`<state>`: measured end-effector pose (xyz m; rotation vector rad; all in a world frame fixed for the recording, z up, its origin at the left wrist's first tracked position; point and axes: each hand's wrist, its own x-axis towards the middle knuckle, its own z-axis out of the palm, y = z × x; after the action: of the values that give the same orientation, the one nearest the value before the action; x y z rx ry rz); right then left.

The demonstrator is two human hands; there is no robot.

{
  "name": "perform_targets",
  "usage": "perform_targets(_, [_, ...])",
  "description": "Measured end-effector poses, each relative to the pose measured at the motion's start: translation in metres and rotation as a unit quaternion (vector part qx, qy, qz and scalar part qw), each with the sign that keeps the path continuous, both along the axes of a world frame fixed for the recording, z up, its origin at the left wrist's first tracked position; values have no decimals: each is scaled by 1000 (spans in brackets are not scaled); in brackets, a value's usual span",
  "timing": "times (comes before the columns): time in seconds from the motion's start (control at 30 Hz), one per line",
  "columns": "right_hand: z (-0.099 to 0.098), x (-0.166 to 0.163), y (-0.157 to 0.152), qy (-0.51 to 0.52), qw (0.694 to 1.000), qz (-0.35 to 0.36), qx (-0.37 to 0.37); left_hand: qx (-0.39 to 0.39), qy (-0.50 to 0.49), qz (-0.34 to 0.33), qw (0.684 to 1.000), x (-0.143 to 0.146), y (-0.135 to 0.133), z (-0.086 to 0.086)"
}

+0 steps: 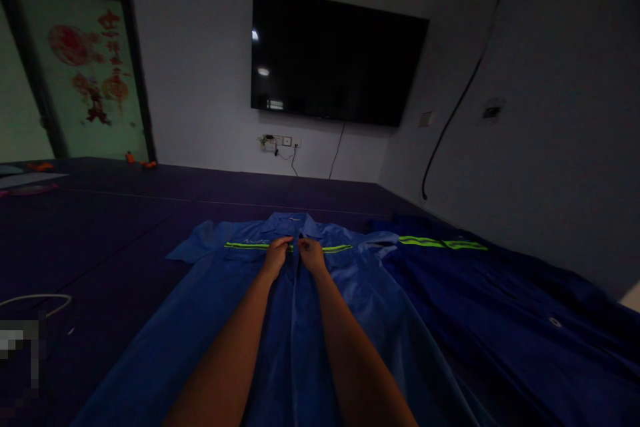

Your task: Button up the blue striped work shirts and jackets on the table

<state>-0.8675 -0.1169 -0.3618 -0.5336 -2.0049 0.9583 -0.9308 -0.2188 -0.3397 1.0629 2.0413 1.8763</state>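
A blue short-sleeved work shirt (195, 320) lies spread on the dark floor, collar pointing away from me. A yellow-green stripe runs across its chest. At the front opening, just below the collar, my left hand (279, 258) pinches the shirt's edge. Close beside it, my right hand (311, 255) has its fingers closed on the other side of the opening. Whatever small part sits between the fingertips is too dark to make out. To the right lies a darker blue garment (500, 307) with a similar stripe, touching the shirt's sleeve.
A television (335, 57) hangs on the far wall above sockets with cables (287, 141). One black cable (467, 83) runs down the right wall. Small orange objects (149, 165) lie by the door (83, 67). At the left, a white loop (37, 295) rests on the floor.
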Motion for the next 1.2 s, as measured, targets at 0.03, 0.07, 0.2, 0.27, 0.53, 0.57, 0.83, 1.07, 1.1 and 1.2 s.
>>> perform_targets(0.03, [-1, 0, 0, 4, 1000, 0, -2, 4, -16, -4, 1000, 1, -1, 1])
perform_targets(0.07, [-1, -1, 1, 9, 1000, 2, -2, 7, -32, -5, 999, 2, -1, 2])
perform_targets(0.2, [-4, -2, 2, 29, 999, 15, -2, 13, -60, 4, 998, 3, 0, 4])
perform_targets(0.27, [-4, -3, 3, 38, 999, 23, -5, 13, -58, 5, 998, 2, 0, 4])
perform_targets(0.53, [0, -4, 2, 68, 995, 44, -53, 26, -53, 0, 998, 2, 0, 3])
perform_targets(0.57, [0, -4, 1, 71, 995, 44, -56, 24, -51, 1, 998, 2, 0, 3])
perform_targets(0.83, [-3, -5, 2, 49, 996, 42, -53, 39, -67, -4, 997, 0, 1, 2])
perform_targets(1.07, [-1, -3, 0, 8, 999, 19, -25, 47, -76, -5, 996, -2, 2, -1])
perform_targets(1.1, [-1, -2, -1, 2, 1000, 14, -20, 52, -78, -6, 996, -3, 3, -2])
perform_targets(1.2, [1, 0, -2, -16, 1000, 4, -12, 83, -101, -11, 991, -6, 5, -4])
